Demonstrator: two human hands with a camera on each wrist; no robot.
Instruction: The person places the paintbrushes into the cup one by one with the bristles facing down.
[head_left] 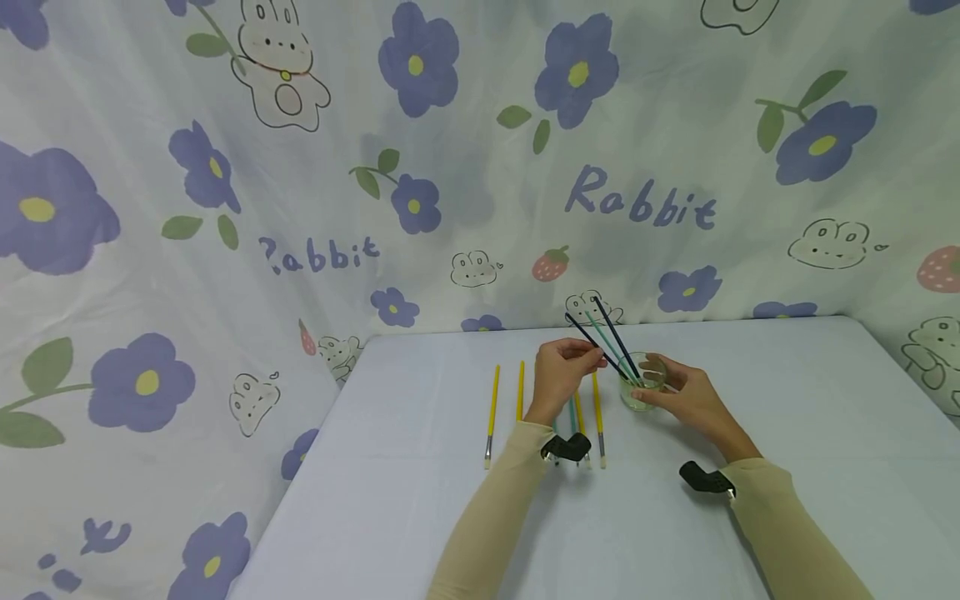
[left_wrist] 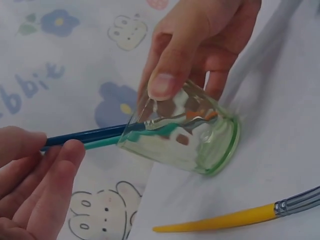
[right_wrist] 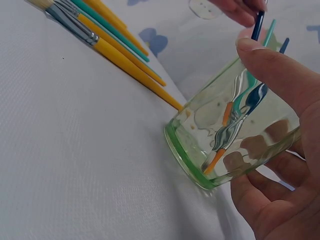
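Standing on the pale tabletop point(head_left: 420, 500), a clear green-tinted glass cup point(head_left: 642, 382) holds three paintbrushes — two dark blue paintbrushes point(head_left: 611, 332) and one teal paintbrush point(head_left: 604, 339) — whose handles lean out toward 11 o'clock. The right hand point(head_left: 686, 396) grasps the cup from its 3 o'clock side, thumb pressed to the rim and fingers curled round the far wall; the right wrist view shows the brush tips with orange ferrules resting on the cup's bottom. The left hand point(head_left: 562, 371) sits just at 9 o'clock of the cup and pinches the handles of the leaning brushes between thumb and fingertips; in the left wrist view a dark blue handle and the teal one pass between its fingers point(left_wrist: 55, 165).

More brushes lie flat on the tabletop at 8 o'clock of the cup: two yellow paintbrushes point(head_left: 492, 412) lie apart to the left, while another yellow one point(head_left: 597, 417) and a teal-handled one point(head_left: 572, 415) lie partly under the left wrist. Behind the tabletop hangs a cloth backdrop point(head_left: 300, 167) printed with purple flowers, rabbits and the word "Rabbit".
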